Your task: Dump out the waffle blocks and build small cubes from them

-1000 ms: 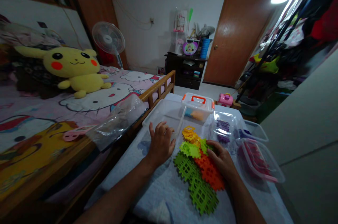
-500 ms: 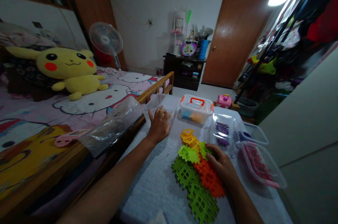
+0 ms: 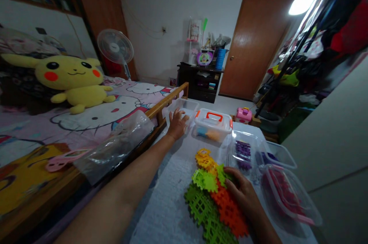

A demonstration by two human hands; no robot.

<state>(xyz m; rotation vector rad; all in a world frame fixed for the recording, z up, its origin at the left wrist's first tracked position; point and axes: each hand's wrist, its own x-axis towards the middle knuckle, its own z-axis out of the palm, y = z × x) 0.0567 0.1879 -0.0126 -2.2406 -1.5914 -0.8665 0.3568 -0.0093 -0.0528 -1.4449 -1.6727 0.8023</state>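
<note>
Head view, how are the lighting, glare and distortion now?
Head view: the lamp burns out white against dim surroundings; head view: highlights streak the clear plastic bag; head view: the door leans, likely wide-angle distortion; head view: the dark green lattice pieces show their openings clearly.

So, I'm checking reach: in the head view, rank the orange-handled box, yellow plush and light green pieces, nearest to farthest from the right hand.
1. Light green pieces: at the right hand.
2. Orange-handled box: ahead, on the table.
3. Yellow plush: far left, on the bed.
</note>
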